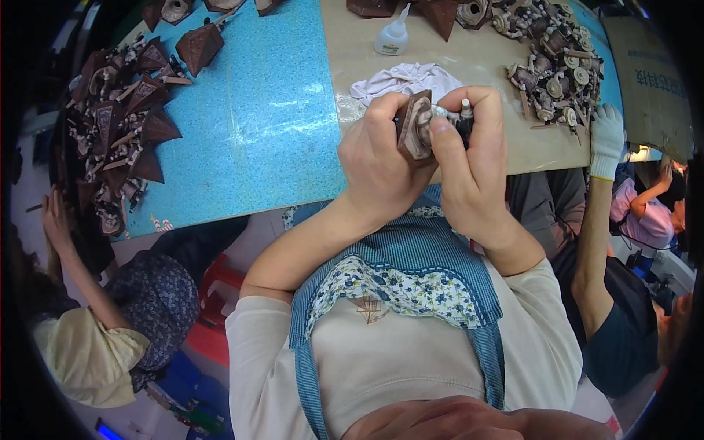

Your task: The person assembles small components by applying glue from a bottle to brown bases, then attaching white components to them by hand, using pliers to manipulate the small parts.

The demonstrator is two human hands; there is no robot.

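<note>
My left hand (374, 165) is closed round a dark brown faceted piece (404, 139) with a beige moulded middle. Against that middle, my right hand (473, 165) pinches a small black and cream figure-like part (465, 123) between thumb and curled forefinger. Both hands meet above the table's front edge, and the fingers partly hide where the two parts touch. Just beyond them lies a crumpled white cloth (403, 79). Farther back stands a small translucent squeeze bottle (392, 38) with a pointed nozzle.
Brown faceted pieces with small figures crowd the table's left (121, 125). Beige and dark small parts are heaped at the right (554, 70). More brown pieces (440, 15) lie at the far edge. Co-workers sit on both sides; a gloved hand (607, 139) rests by the right heap.
</note>
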